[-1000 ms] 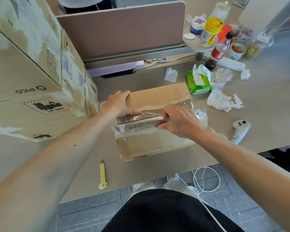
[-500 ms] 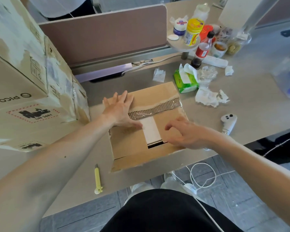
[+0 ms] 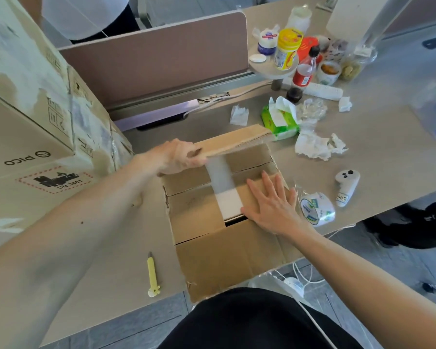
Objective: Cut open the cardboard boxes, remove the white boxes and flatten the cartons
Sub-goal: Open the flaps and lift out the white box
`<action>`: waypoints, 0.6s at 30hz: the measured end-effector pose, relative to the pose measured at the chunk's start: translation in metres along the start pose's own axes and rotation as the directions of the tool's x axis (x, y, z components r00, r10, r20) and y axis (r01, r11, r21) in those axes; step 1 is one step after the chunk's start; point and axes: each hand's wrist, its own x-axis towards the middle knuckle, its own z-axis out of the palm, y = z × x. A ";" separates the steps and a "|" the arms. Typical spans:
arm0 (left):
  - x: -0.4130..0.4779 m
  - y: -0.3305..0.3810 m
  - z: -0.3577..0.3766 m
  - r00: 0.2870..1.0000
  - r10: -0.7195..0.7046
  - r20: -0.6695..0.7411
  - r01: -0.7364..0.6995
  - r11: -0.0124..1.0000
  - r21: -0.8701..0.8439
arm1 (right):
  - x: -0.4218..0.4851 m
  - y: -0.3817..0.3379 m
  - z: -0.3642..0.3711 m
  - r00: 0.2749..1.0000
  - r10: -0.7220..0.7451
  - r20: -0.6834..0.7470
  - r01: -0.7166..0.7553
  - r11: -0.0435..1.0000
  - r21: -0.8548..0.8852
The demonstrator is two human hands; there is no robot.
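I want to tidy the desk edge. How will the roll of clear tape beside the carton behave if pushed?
The tape roll is round, so it would probably roll rather than slide. It lies close to the table edge, so a push could send it off. Its glossy film looks smooth, perhaps slippery to pinch.

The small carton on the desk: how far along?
Its outer flaps are open and the knife lies aside. The left hand holds the far flap up; the right hand presses an inner flap. The white box is still inside, and neither the small carton nor the big carton is flattened.
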 end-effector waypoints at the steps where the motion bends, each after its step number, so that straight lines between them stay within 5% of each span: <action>1: 0.000 -0.002 -0.011 1.000 0.025 -0.018 -0.025 0.999 -0.025 | 0.000 0.000 0.000 1.000 0.002 -0.001 -0.002 1.000 -0.002; 6: 0.007 -0.018 -0.041 0.924 0.086 -0.372 -0.080 0.996 0.029 | -0.001 -0.003 -0.001 1.000 0.017 0.003 -0.017 1.000 -0.015; 10: 0.016 -0.022 -0.034 0.783 0.016 -0.621 0.138 0.970 0.200 | -0.002 -0.008 -0.003 1.000 0.021 -0.016 -0.021 0.999 -0.037; 18: 0.028 -0.018 0.009 0.886 -0.245 -0.395 0.345 0.916 0.206 | 0.002 -0.015 -0.009 0.999 0.025 -0.024 -0.027 0.996 -0.083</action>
